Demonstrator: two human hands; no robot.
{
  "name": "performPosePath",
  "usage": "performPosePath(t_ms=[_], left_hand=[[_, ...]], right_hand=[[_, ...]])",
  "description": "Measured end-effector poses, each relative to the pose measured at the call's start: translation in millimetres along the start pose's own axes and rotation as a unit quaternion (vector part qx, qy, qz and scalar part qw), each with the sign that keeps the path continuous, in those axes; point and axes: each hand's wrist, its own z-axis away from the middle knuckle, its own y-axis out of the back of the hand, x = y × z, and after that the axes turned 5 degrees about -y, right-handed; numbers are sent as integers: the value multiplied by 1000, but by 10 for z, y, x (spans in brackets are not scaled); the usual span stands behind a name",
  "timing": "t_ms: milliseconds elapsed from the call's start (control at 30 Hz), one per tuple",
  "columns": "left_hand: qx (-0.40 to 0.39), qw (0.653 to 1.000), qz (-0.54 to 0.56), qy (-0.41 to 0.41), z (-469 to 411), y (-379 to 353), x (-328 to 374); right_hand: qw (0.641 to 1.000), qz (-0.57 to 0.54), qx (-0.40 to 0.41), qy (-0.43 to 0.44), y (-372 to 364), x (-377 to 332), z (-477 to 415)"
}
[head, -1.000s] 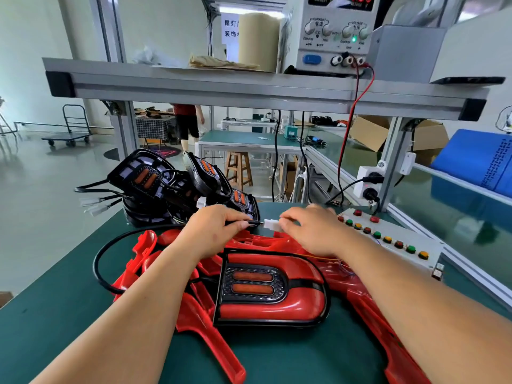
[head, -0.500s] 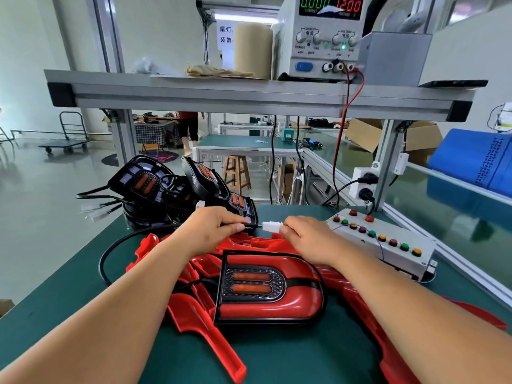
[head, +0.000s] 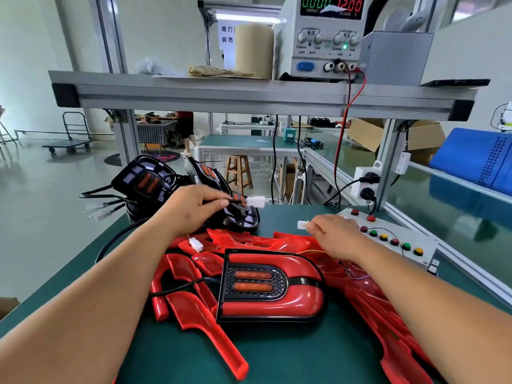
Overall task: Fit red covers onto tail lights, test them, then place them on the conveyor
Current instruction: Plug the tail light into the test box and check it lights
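A tail light (head: 270,289) with a red cover fitted lies face up on a pile of loose red covers (head: 194,309) at the table's middle. My left hand (head: 194,209) pinches the light's black cable just behind its white plug (head: 255,202), held above the table. My right hand (head: 332,234) pinches a second white connector (head: 302,225) near the button box, with thin wires trailing under the wrist. The two connectors are apart. Another white plug (head: 196,244) lies on the covers below my left hand.
Bare black tail lights (head: 149,181) with cables are stacked at the back left. A button box (head: 393,239) sits at the right. The power supply (head: 327,37) on the shelf reads 0.000 and 12.00. A green conveyor (head: 443,195) runs along the right.
The two connectors were joined between my hands; now they are separated. My left hand rose with its plug, and my right hand moved right and down toward the button box.
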Motion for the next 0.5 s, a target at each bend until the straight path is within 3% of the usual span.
performPosePath(t_ms=[67,167,233,300,400,500], left_hand=[[19,1000,-4,-11,-102,59,203],[46,999,4,-14,-261,208,498],[82,995,60,-19,-354,322,726],[114,979,165,-21,-439,427,989],[145,926,349,-27,-501,548,1382],[140,828,543,-20,-493,642,1742]], right_hand=[[1000,11,6,-20,37,-42,-7],[997,-6,81,-10,254,-236,58],[990,-60,118,48,452,-474,143],[978,-129,94,136,569,-774,253],[951,-240,10,195,535,-1169,406],[899,-399,-80,163,394,-1385,416]])
